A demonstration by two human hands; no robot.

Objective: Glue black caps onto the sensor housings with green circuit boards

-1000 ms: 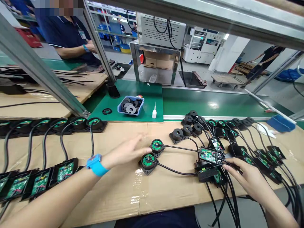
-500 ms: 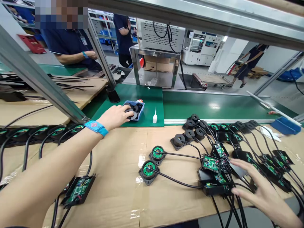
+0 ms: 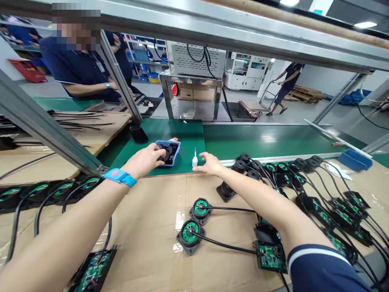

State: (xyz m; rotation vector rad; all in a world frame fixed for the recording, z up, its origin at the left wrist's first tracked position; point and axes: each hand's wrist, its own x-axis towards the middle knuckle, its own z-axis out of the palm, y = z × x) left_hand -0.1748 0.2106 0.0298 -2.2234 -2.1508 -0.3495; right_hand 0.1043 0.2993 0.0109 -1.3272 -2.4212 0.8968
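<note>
My left hand (image 3: 146,159), with a blue wristband, reaches into a small blue bin (image 3: 175,153) of black ring parts on the green mat and its fingers close on the black rings (image 3: 169,153). My right hand (image 3: 210,164) is stretched out beside a small white glue bottle (image 3: 195,160), fingers open and almost touching it. Two round black modules with green circuit boards (image 3: 191,233) lie on the cardboard in front of me, joined by black cables to open black boxes with boards (image 3: 271,255).
Many more cabled modules (image 3: 304,178) crowd the right side of the cardboard, and a row lies at the left (image 3: 45,190). A slanted metal frame post (image 3: 45,125) crosses the left. A green conveyor (image 3: 267,140) runs behind. A person in dark blue (image 3: 79,69) stands across the line.
My right hand left the cabled boxes at the right and swung forward to the glue bottle. My left hand stayed in the blue bin. The view tilted up slightly.
</note>
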